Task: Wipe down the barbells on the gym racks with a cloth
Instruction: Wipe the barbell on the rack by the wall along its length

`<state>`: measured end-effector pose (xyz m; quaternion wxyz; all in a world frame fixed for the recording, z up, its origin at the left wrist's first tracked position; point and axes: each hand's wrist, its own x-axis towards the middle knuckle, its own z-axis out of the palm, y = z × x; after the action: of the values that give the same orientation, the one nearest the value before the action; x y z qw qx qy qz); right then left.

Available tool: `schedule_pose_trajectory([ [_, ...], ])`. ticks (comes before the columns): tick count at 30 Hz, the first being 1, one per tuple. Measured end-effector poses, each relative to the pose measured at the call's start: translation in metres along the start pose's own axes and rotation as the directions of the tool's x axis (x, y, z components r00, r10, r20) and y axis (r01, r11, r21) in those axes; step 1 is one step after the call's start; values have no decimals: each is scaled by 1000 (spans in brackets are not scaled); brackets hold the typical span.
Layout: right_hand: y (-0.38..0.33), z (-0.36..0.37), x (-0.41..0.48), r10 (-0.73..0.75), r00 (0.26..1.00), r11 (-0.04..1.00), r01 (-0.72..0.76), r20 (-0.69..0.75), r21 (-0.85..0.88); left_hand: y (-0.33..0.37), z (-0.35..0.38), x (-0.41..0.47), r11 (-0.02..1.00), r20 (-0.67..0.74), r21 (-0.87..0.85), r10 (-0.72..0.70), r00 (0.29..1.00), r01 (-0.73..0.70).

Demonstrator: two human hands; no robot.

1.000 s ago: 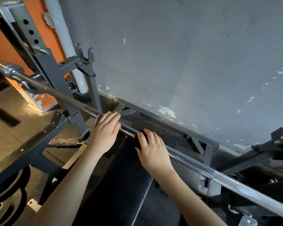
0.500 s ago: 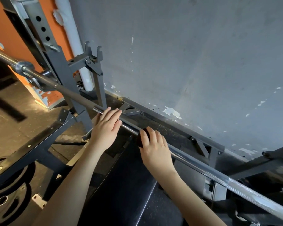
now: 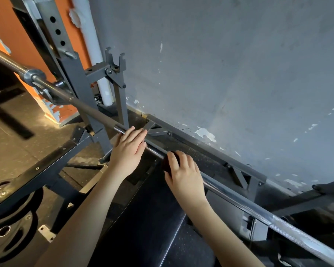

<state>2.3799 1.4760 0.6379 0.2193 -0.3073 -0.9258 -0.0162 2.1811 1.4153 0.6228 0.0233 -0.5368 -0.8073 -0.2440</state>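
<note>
The barbell [image 3: 239, 200] lies across the bench rack, its long axis running from the far left down to the near right, crossways in front of both hands. Near its middle a dark red cloth [image 3: 167, 164] is pinched against the bar by the right hand [image 3: 184, 175], fingers curled over both. The left hand [image 3: 128, 149] rests just beside it, toward the left upright [image 3: 75, 78], fingers straight and together across the steel. Any stroke must probably follow that axis, and leftward the left hand blocks it. The bar is round and polished between the hands, with knurling [image 3: 301, 240] at the near right. A black padded bench [image 3: 143, 218] lies below, and iron weight plates [image 3: 8, 241] at the near left.
</note>
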Motion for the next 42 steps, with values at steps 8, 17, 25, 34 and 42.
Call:
schedule_pose_trajectory([
  [8,-21,13,23,-8,1000,1000,8,16,24,-38,-16,15,979,-18,53,-194,981,195],
  [17,-22,23,31,-82,997,996,81,-3,-21,-59,-18,22,979,0,16,-204,979,204],
  [25,-39,27,51,-96,994,991,91,46,94,-63,-18,22,984,-28,0,-176,984,176],
  [34,-52,44,78,-147,988,984,143,36,104,-92,-35,34,980,-1,46,-194,981,194],
  [42,-41,40,53,-169,985,984,168,20,67,-106,-29,30,984,-24,-54,-172,985,171],
])
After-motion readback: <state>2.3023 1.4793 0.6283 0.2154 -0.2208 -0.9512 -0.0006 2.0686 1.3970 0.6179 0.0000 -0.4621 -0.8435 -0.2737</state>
